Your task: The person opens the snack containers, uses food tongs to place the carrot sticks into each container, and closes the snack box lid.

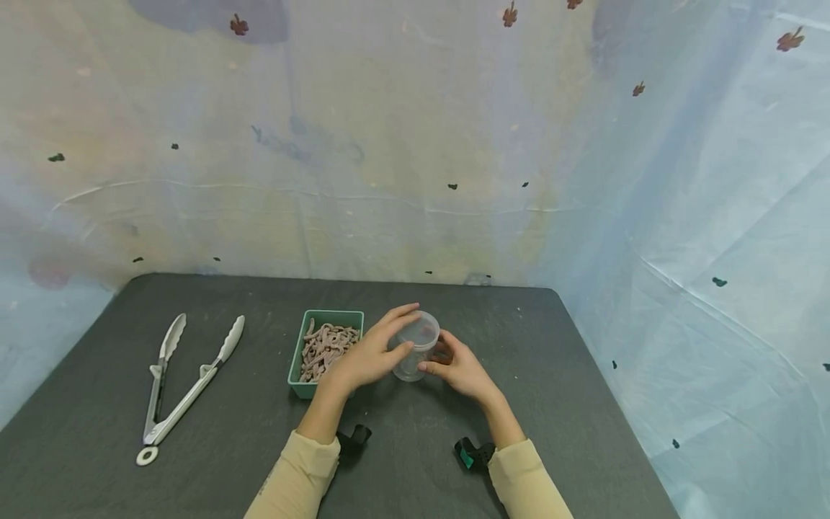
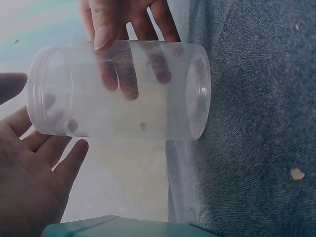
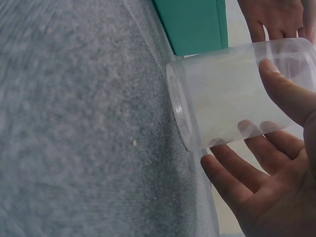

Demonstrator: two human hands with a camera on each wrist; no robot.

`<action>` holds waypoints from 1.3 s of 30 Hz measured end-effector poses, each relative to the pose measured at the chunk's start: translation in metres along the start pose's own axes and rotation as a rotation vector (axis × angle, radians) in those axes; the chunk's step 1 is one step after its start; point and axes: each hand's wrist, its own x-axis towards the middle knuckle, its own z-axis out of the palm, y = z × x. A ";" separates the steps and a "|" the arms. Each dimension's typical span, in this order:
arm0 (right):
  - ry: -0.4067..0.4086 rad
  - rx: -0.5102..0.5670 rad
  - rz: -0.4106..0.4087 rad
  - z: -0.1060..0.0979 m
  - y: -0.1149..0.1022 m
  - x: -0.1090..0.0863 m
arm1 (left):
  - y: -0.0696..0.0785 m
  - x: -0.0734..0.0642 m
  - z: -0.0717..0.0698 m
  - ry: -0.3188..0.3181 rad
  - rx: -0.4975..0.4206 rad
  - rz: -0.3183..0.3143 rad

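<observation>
A clear plastic jar point(image 1: 410, 367) with a milky top stands upright on the dark table between my two hands. My right hand point(image 1: 463, 369) holds its side, thumb point(image 3: 284, 91) on one face and fingers curled round the other. Beside the top is my left hand point(image 1: 366, 358), its fingers fairly straight along the far side of the rim. In the left wrist view, the left thumb point(image 2: 11, 86) lies just off the rim, and the right fingers show through the jar wall. No contents show inside the jar.
Left of the jar stands a green rectangular box point(image 1: 326, 391) full of greyish-pink, worm-like pieces point(image 1: 328, 347). Spread metal tongs point(image 1: 186, 402) with pale tips lie at the far left. A pale plastic sheet point(image 1: 389, 144) hangs behind the table point(image 1: 551, 432) and to its right.
</observation>
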 end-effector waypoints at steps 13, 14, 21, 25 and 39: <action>0.004 0.003 0.006 0.001 -0.001 0.000 | -0.003 0.001 0.004 0.123 0.094 0.040; 0.005 0.000 0.004 0.001 -0.001 0.000 | -0.002 0.001 0.004 0.135 0.093 0.036; 0.007 0.001 0.008 0.001 0.001 0.001 | 0.000 0.003 0.008 0.194 0.096 -0.030; -0.002 0.005 -0.001 0.000 0.001 0.000 | -0.002 0.002 0.007 0.164 0.095 -0.024; -0.002 0.020 0.003 0.001 0.003 0.001 | -0.003 0.001 0.004 0.042 0.069 -0.006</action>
